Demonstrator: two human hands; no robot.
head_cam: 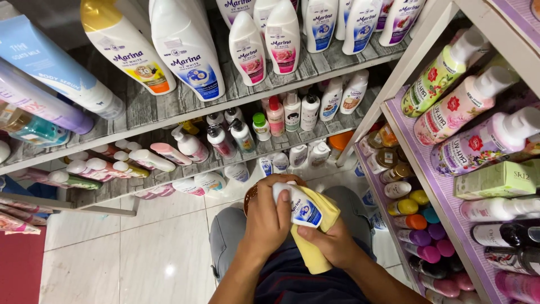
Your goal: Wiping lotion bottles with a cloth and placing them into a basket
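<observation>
My left hand (269, 218) grips a small white bottle (299, 206) with a blue label, held over my lap. My right hand (333, 242) presses a yellow cloth (315, 247) against the bottle from below and behind, the cloth wrapped partly around it. Both hands touch the bottle and cloth, close above my knees in grey trousers. A brown round thing (250, 197) peeks out behind my left hand; what it is I cannot tell.
Grey wood-look shelves (169, 107) in front carry several white lotion bottles (185, 45) and smaller bottles (275, 115). On the right, a purple-lined shelf (444, 191) holds floral pump bottles (450, 110) and small coloured jars (419, 222). White tile floor (152, 253) lies at lower left.
</observation>
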